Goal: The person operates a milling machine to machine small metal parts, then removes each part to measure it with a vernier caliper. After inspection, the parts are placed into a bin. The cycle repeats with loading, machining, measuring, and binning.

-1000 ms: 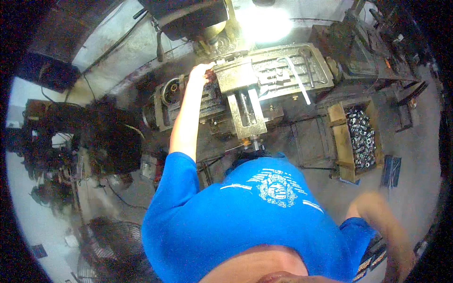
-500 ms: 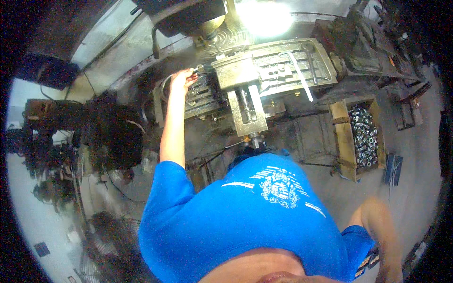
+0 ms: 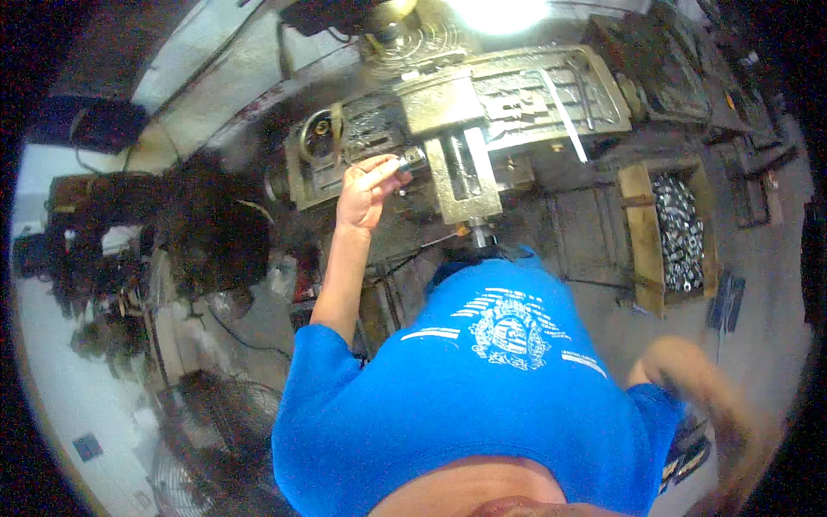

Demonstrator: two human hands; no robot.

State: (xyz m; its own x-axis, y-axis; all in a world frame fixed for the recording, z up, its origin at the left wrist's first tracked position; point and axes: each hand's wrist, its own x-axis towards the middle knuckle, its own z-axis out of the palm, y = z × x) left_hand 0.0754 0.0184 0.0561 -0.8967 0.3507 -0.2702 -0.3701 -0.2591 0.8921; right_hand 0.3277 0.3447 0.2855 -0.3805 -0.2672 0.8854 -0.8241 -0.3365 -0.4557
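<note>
My left hand [image 3: 369, 191] is raised in front of the machine, its fingers closed in a pinch. Between the fingertips is a small, shiny metal piece [image 3: 413, 158], perhaps cylindrical; its exact kind does not show. Just right of this piece is the machine vise [image 3: 465, 202], with its screw and pale side rails, mounted on the slotted machine table [image 3: 538, 95]. My right arm [image 3: 689, 370] bends back at the lower right, smeared by motion, and its hand is out of sight.
A long light metal bar [image 3: 564, 116] and a wrench [image 3: 582, 90] lie on the table's right part. On its left end is a round handwheel [image 3: 317, 129]. An open box [image 3: 652, 241] full of shiny metal pieces stands at right. A fan [image 3: 215, 431] is lower left.
My left hand has come back from the table's left part toward me and to the right, with the metal piece now plainly visible. My head view has shifted slightly. The right arm is still blurred.
</note>
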